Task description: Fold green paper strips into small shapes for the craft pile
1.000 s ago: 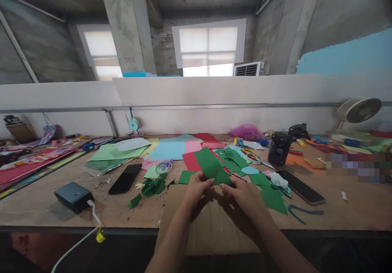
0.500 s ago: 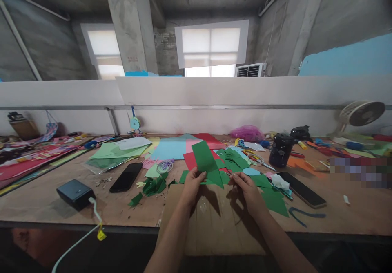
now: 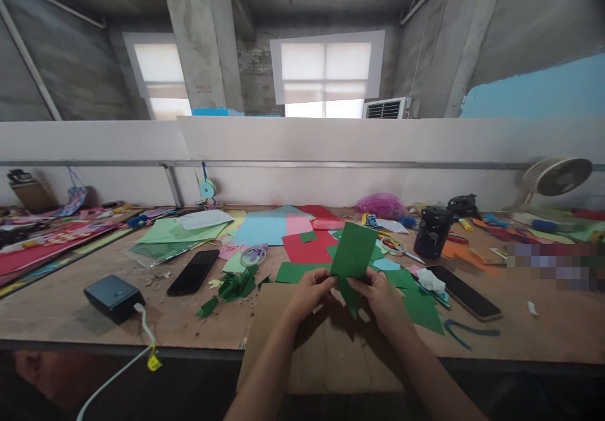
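A green paper piece (image 3: 353, 254), broad at the top and tapering to a point below, is held upright between my two hands. My left hand (image 3: 316, 288) pinches its left edge with thumb and finger. On the other side, the thumb of my right hand (image 3: 375, 288) presses the paper's lower right part, its fingers behind. Beneath them lies a brown cardboard sheet (image 3: 326, 370) at the table's front edge. Behind the hands are more green paper (image 3: 295, 272) and a red sheet (image 3: 302, 251). Green scraps (image 3: 239, 285) are heaped to the left of the cardboard.
On the left are a dark phone (image 3: 193, 272) and a black box (image 3: 114, 298) with a white cable. A black cup (image 3: 433, 232), a second phone (image 3: 466, 292) and a blue strip (image 3: 470, 331) lie to the right. A fan (image 3: 558, 176) stands at the far right.
The green paper has moved right and now stands between both hands. My right hand, earlier apart from it, has taken hold of it too.
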{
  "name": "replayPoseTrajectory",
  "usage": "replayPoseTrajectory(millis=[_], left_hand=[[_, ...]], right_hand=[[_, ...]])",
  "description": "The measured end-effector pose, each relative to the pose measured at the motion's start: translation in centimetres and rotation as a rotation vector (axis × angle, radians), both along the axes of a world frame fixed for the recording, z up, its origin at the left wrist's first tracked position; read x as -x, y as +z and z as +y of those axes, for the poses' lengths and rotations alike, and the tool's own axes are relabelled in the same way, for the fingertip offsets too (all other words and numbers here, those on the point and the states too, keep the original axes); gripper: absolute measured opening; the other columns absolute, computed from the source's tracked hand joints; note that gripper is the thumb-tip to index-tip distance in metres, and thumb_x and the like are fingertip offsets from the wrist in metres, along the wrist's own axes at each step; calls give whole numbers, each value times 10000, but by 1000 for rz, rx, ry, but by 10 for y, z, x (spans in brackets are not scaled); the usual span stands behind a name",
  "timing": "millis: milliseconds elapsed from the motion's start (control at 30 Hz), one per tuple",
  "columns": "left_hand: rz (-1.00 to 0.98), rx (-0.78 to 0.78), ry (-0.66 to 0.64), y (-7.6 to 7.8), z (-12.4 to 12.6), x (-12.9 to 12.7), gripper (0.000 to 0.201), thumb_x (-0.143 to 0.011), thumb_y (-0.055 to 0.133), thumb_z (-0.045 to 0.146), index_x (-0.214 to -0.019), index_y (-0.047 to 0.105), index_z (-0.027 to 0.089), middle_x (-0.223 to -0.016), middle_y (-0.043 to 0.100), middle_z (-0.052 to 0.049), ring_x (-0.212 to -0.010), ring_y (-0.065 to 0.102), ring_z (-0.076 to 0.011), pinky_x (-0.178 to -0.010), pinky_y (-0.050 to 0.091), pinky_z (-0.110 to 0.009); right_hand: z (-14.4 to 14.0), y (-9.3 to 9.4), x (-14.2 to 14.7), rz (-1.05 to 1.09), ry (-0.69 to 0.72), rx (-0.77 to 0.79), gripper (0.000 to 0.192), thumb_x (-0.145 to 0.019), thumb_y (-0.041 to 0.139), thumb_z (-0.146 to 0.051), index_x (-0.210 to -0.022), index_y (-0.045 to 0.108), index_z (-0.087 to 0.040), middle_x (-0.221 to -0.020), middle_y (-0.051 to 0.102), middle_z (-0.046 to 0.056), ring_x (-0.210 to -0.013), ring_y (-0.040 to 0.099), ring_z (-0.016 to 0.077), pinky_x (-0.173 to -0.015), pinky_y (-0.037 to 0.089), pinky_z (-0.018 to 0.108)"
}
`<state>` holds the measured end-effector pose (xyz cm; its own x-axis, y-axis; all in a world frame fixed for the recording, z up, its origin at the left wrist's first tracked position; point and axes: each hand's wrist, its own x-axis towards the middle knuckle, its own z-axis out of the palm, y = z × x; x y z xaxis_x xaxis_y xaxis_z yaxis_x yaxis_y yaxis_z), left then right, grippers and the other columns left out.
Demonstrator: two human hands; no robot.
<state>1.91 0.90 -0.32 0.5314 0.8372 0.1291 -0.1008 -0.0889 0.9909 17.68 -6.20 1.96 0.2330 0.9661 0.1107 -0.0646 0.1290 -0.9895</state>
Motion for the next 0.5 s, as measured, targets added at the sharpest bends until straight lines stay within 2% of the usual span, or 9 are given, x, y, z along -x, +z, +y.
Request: replayPoseTrajectory(millis=[100, 200, 300, 433, 500], left_hand=[[-9, -33, 15, 1, -1, -1, 338, -708, 700, 485, -654, 627, 159, -619, 572, -11, -566, 503, -120, -565, 375, -226], [-28, -10, -24, 2, -3, -2, 325, -697, 704, 471, -636, 604, 169, -595, 540, 5, -564, 476, -120, -570, 363, -231], [-29, -7, -75, 0, -3, -1, 346, -703, 699, 498, -640, 590, 175, -613, 520, 9, -584, 462, -121, -582, 357, -232], [-47, -48, -80, -4, -2, -1, 383, -756, 651, 539, -674, 593, 169, -646, 514, 2, -610, 448, -126, -600, 352, -240], [-45, -56, -81, -5, -2, -1, 399, -758, 647, 553, -680, 590, 166, -643, 507, 4, -599, 438, -122, -589, 343, -240]], right_hand=[[-4, 6, 2, -21, 1, -27, 325, -612, 780, -397, -870, 713, -211, -879, 754, 63, -852, 676, 284, -743, 522, 360], [-9, 12, 2, -118, -83, -1, 217, -645, 751, -380, -787, 731, -217, -806, 750, 62, -755, 671, 273, -661, 517, 345], [-9, 8, 1, -167, -124, 39, 191, -655, 749, -396, -703, 725, -213, -712, 735, 57, -665, 655, 260, -592, 503, 341], [-3, -4, -1, -7, -41, -69, 239, -646, 759, -409, -792, 741, -221, -884, 761, 46, -837, 683, 276, -718, 535, 360], [-2, -6, -1, 19, -19, -66, 270, -651, 758, -409, -855, 746, -232, -959, 762, 40, -882, 686, 273, -769, 537, 369]])
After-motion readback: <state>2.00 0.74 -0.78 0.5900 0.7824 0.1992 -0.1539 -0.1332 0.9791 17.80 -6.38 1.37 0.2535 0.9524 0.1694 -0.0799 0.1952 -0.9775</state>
